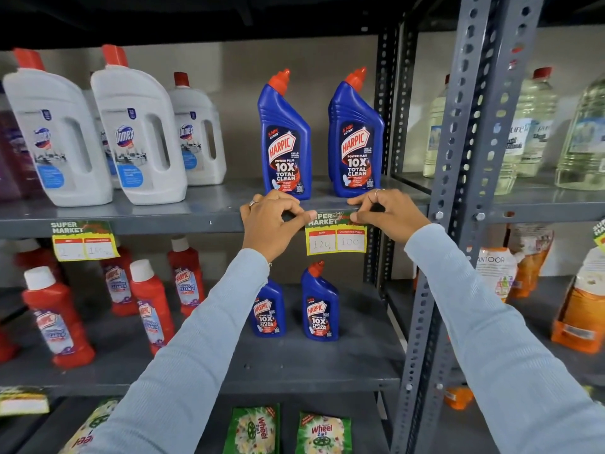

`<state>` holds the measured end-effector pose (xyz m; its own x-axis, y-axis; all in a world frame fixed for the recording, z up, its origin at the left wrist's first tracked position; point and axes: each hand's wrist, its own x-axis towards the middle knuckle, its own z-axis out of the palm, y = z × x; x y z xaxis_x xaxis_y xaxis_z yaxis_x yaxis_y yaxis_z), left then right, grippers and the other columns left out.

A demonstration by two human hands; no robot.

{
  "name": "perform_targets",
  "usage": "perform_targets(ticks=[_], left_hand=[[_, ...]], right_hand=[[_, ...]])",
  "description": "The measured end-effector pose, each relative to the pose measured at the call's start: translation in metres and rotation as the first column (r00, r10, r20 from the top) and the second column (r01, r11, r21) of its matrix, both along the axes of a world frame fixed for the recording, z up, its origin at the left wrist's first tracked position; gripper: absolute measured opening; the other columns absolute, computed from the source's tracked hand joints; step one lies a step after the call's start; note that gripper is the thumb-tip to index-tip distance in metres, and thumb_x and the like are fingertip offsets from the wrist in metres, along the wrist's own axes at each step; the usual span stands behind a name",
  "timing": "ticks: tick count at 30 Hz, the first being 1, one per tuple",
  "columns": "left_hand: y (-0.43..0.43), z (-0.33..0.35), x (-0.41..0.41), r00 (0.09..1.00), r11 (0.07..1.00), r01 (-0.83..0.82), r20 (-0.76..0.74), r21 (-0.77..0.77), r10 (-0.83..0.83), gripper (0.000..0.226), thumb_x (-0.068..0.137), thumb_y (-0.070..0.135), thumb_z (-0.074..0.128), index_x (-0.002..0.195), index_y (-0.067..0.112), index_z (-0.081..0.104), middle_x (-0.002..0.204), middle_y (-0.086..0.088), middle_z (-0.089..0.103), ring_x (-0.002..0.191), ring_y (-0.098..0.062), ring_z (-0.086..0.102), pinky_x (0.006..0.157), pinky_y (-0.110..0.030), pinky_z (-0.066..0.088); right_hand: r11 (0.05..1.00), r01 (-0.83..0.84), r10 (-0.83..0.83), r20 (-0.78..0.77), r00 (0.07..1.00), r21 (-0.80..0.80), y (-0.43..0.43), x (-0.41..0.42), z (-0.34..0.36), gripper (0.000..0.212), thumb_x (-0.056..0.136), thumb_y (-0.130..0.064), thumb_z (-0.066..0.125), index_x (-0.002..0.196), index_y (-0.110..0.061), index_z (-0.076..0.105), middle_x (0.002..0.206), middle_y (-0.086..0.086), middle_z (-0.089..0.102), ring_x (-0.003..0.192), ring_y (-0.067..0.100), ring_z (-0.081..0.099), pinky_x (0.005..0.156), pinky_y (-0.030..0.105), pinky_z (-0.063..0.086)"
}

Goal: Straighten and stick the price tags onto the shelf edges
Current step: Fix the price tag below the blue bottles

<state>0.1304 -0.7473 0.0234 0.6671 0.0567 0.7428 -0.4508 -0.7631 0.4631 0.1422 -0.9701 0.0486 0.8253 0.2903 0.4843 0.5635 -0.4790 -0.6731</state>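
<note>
Tag position: price tag (336,236) on shelf edge (183,222), between both hands.
Left hand (271,221): pinching tag's top-left corner.
Right hand (388,211): pinching top-right corner.
Tag look: yellow, level, handwritten 120 and 100.

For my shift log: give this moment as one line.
step: sticking price tag | left hand: pinching left top corner | right hand: pinching right top corner | place: shelf edge

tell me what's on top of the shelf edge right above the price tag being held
Two blue Harpic bottles stand on the shelf edge above the price tag. The left hand and right hand cover the tag's top corners.
</note>
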Motion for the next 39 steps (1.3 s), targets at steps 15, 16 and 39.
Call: perform_targets(ticks=[15, 16, 39], left_hand=[[-0.001, -0.003, 0.005, 1.000, 0.999, -0.019, 0.024, -0.026, 0.020, 0.025, 0.074, 0.050, 0.069, 0.078, 0.026, 0.068, 0.102, 0.012, 0.063, 0.101, -0.007, 0.044, 0.086, -0.031, 0.022], [-0.002, -0.004, 0.004, 0.999, 0.999, -0.021, 0.027, -0.029, 0.022, 0.024, 0.074, 0.051, 0.069, 0.077, 0.027, 0.067, 0.101, 0.013, 0.062, 0.101, -0.007, 0.044, 0.086, -0.030, 0.022], [0.004, -0.011, 0.005, 0.994, 1.000, -0.022, 0.112, -0.005, 0.022, 0.040, 0.074, 0.052, 0.067, 0.106, 0.030, 0.066, 0.112, 0.011, 0.067, 0.104, -0.001, 0.042, 0.089, -0.026, 0.022]], right_hand=[[0.999, 0.040, -0.040, 0.006, 0.999, 0.030, 0.003, 0.006, -0.004, 0.011, 0.080, -0.021, 0.067, 0.071, -0.022, 0.061, 0.115, -0.003, 0.066, 0.110, 0.014, 0.055, 0.088, 0.038, 0.052], [0.998, 0.046, -0.046, 0.008, 0.999, 0.031, 0.003, 0.006, -0.005, 0.012, 0.080, -0.021, 0.067, 0.070, -0.023, 0.060, 0.115, -0.003, 0.066, 0.110, 0.015, 0.056, 0.089, 0.039, 0.052], [0.961, 0.276, -0.276, 0.151, 0.949, 0.021, 0.020, 0.004, -0.011, 0.061, 0.055, -0.051, 0.081, 0.105, -0.020, 0.066, 0.108, -0.004, 0.061, 0.105, 0.012, 0.054, 0.085, 0.030, 0.049]])
